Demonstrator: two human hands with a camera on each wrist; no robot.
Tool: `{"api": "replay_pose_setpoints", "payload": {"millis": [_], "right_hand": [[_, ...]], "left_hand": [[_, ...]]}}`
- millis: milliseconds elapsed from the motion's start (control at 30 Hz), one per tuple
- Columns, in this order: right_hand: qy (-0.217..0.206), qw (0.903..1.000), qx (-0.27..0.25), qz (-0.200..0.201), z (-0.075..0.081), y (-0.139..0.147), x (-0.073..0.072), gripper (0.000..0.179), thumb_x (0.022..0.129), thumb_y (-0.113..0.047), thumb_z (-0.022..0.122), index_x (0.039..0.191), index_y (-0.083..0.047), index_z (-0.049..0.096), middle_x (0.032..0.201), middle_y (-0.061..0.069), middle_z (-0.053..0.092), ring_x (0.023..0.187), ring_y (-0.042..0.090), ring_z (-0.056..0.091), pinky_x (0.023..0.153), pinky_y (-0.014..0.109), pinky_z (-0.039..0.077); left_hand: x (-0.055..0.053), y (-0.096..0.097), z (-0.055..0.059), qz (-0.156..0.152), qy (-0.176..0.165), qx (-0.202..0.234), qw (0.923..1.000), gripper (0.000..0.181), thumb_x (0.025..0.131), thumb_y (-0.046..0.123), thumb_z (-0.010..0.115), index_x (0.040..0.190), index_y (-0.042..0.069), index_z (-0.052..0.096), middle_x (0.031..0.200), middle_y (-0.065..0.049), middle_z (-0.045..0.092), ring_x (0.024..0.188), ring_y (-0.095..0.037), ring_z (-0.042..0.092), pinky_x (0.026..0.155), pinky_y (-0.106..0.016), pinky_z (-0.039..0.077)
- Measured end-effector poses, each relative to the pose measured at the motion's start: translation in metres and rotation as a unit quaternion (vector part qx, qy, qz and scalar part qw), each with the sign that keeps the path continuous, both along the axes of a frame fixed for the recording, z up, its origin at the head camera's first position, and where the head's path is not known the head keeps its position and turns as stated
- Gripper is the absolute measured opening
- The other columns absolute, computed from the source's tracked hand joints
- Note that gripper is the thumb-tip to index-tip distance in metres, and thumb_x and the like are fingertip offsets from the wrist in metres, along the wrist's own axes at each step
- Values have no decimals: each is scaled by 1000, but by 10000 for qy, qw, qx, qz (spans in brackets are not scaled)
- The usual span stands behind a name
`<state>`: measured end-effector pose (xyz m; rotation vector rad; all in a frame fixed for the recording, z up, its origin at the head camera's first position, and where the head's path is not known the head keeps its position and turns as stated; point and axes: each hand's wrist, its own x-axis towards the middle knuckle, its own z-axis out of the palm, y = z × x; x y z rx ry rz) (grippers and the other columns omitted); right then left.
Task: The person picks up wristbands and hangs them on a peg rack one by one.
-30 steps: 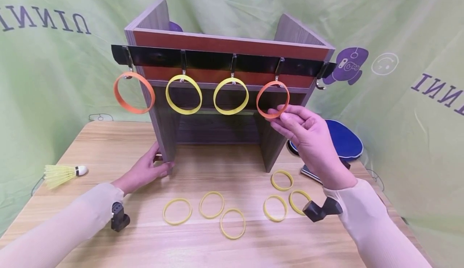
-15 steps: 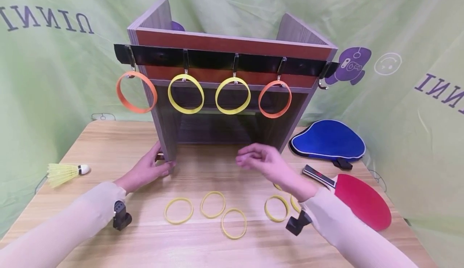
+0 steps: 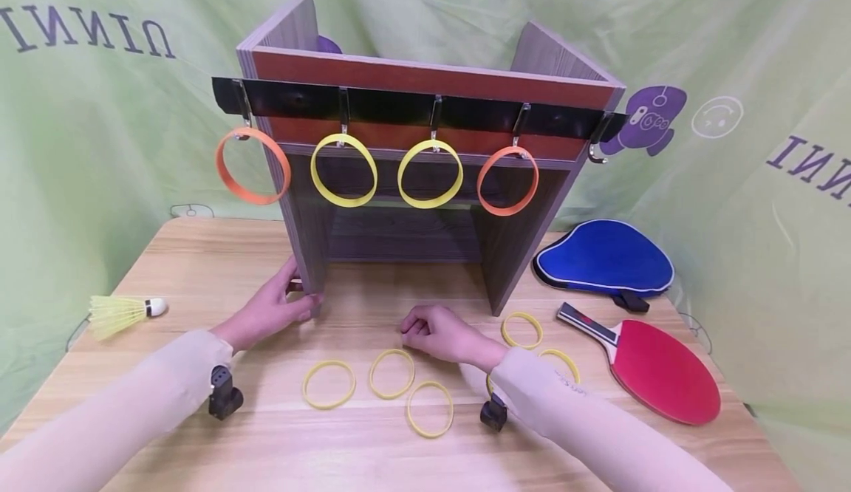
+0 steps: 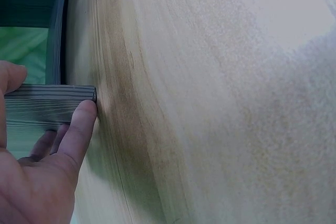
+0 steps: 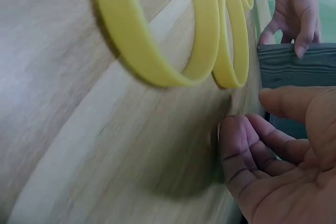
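Observation:
My left hand (image 3: 271, 312) grips the lower front edge of the left side panel (image 3: 302, 241) of a grey wood-grain shelf; in the left wrist view, thumb and fingers lie on either side of the panel (image 4: 47, 103). My right hand (image 3: 444, 334) hovers low over the table with loosely bent fingers, holding nothing. It is nearest a yellow ring (image 5: 231, 80) on the tabletop, apart from it. Two more yellow rings lie nearby, at left (image 3: 329, 362) and front (image 3: 429, 436). On the shelf's hooks hang an orange ring (image 3: 251, 198), two yellow rings (image 3: 343, 203) and another orange ring (image 3: 507, 212).
A black hook strip (image 3: 399, 103) crosses the shelf front; its rightmost hook (image 3: 597, 155) bears no ring. More yellow rings (image 3: 522, 346) lie right, partly behind my sleeve. A red table-tennis bat (image 3: 665, 370), blue bat case (image 3: 605, 255) and yellow shuttlecock (image 3: 122, 315) lie around the table.
My right hand has let go of the right orange ring, which hangs from its hook, and moved down and left to just above the table. My left hand stays on the panel.

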<state>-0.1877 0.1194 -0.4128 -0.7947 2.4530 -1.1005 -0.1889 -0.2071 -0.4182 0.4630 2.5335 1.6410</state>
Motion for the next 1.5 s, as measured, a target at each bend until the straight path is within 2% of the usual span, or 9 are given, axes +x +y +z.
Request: {"api": "replay_pose_setpoints", "payload": {"millis": [233,400,633,800,900,1033,1200,1367,1500], "right_hand": [[359,9985,354,201,-2,-9,7,11,93,-11,76,91,-2,70,77,-1,64,69,-1,51,67,14,47],[642,9951,715,232,-2,-11,11,11,91,-8,75,82,-6,68,73,-4,61,67,1,49,65,16,45],[439,9972,592,140,0,-11,12,9,89,-3,70,81,-6,66,72,-5,57,68,3,50,66,16,45],[-552,9984,-64,72,2,-2,12,6,94,-1,68,89,0,66,73,3,63,62,4,57,62,19,56],[-1399,9887,-532,-32,0,2,11,6,96,1,67,97,6,64,76,8,66,59,10,63,62,26,62],[-2080,9740,-885,-130,-2,8,8,17,97,3,66,110,14,64,85,10,69,68,9,67,72,29,65],[-2703,9556,-1155,-217,-3,15,6,20,98,4,63,115,15,63,91,13,73,78,10,71,81,30,65],[-3228,9357,-1392,-299,-2,18,7,18,100,2,60,115,12,60,92,9,71,84,14,72,84,33,65],[-3435,9268,-1489,-311,-1,20,8,17,103,-1,57,115,10,57,96,11,73,88,16,74,87,36,65]], "left_hand": [[1,1,1,56,-33,-117,9999,84,99,12,68,167,16,18,149,-31,47,133,-48,52,91,-24,54],[3,1,1,79,-8,-107,9999,84,99,12,68,167,15,18,148,-31,48,132,-48,53,89,-22,55],[2,-1,-2,46,13,-99,9999,83,99,11,67,167,13,19,148,-32,49,131,-50,55,86,-24,57],[2,-1,-1,51,16,-164,9999,83,99,12,68,167,14,19,148,-31,50,130,-49,55,88,-24,56],[1,-1,-1,41,-20,-123,9999,84,100,12,68,167,15,18,149,-31,48,131,-49,54,88,-22,56],[1,-1,-1,52,-30,-113,9999,84,100,12,68,167,15,18,149,-31,48,131,-49,54,87,-21,55],[1,0,-1,49,-21,-110,9999,82,100,12,68,167,16,20,148,-30,49,131,-48,54,87,-22,57],[1,1,1,60,-92,-95,9999,82,100,13,68,167,15,20,148,-31,49,132,-48,53,86,-22,57],[1,1,1,55,-148,-65,9999,83,100,13,68,167,16,19,150,-31,47,133,-49,52,87,-21,56]]}}
